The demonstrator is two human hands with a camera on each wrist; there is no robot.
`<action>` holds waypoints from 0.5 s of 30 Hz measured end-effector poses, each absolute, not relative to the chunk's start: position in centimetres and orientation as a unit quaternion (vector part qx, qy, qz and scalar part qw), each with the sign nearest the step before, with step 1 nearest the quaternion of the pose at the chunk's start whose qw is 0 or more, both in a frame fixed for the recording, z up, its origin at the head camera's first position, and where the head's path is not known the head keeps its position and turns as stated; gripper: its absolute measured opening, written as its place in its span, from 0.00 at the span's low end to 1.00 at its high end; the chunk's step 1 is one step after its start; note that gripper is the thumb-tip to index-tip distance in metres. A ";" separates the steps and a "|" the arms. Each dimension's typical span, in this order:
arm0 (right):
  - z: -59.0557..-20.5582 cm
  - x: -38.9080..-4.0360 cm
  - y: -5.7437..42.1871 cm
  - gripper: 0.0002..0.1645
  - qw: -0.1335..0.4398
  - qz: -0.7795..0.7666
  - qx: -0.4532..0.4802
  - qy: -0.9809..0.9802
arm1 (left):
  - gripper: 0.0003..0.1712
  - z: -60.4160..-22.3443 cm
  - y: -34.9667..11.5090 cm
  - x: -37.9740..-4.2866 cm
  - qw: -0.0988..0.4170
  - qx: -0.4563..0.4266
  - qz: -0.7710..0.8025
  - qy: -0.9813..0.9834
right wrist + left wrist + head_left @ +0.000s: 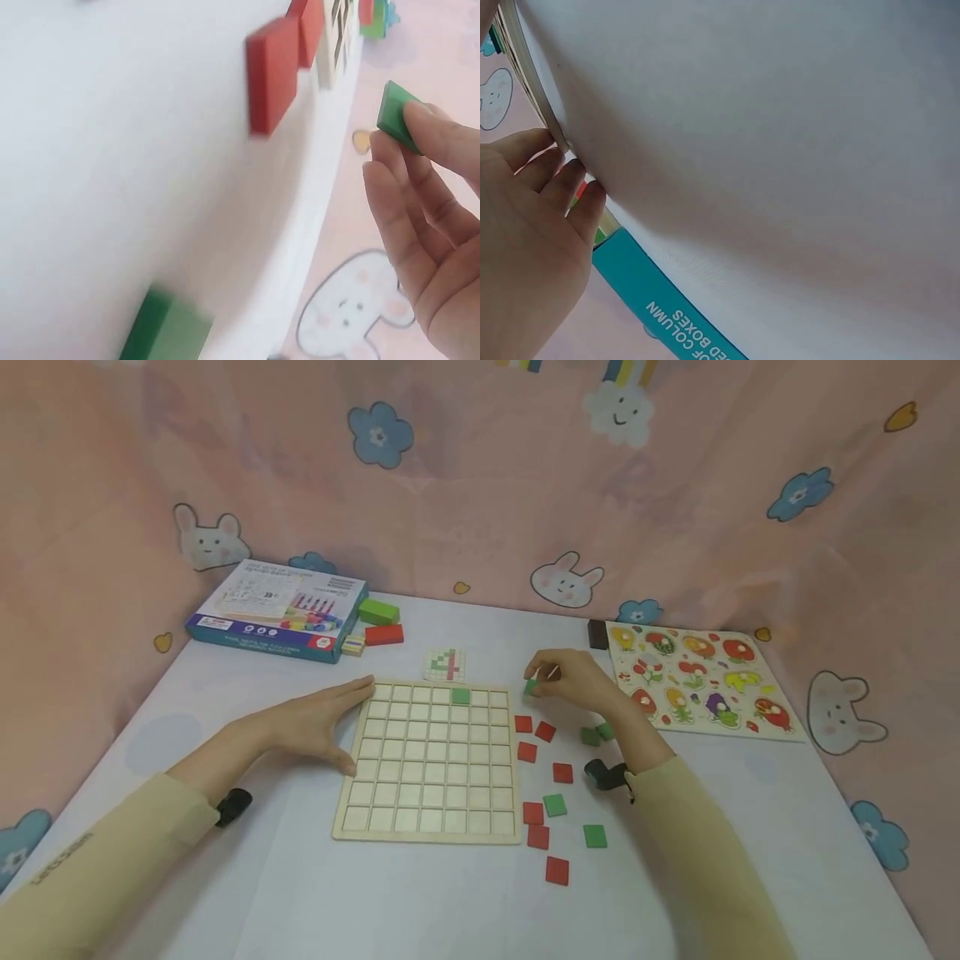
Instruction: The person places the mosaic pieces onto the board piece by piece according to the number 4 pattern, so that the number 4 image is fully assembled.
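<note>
A wooden grid board (426, 772) lies flat on the table, with one green square tile (461, 696) in a cell of its top row. My left hand (311, 722) rests along the board's left edge, fingertips at the upper corner and thumb lower down; the left wrist view shows those fingers (585, 202) against the rim. Just right of the board's upper right corner, my right hand (570, 677) pinches another green tile (397, 116) between thumb and fingers, held above the table. Red tiles (562, 773) and green tiles (595, 836) lie scattered below that hand.
A small pattern card (445, 665) lies behind the board. At the back left are a boxed set (277, 610), a green block (378, 612), a red block (384, 634) and a striped block (353, 646). A fruit puzzle board (705, 681) and a dark block (597, 634) lie at the right.
</note>
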State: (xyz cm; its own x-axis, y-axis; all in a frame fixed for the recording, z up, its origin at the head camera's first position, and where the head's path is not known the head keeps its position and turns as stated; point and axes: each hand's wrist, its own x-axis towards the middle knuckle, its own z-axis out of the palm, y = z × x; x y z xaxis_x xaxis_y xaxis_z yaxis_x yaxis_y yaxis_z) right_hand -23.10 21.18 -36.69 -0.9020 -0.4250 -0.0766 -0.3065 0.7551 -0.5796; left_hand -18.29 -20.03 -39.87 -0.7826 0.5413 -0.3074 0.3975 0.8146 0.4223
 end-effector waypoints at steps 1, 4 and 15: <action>-36.7 -23.2 20.6 0.10 0.101 -0.296 -0.198 0.929 | 0.79 -39.9 -20.0 -18.4 0.212 0.252 0.169 0.929; -36.6 -23.5 19.0 0.10 0.099 -0.311 -0.204 0.923 | 0.79 -40.1 -20.0 -18.5 0.214 0.251 0.170 0.929; -36.7 -24.2 13.4 0.10 0.114 -0.346 -0.252 0.897 | 0.78 -39.8 -20.1 -18.2 0.213 0.250 0.173 0.929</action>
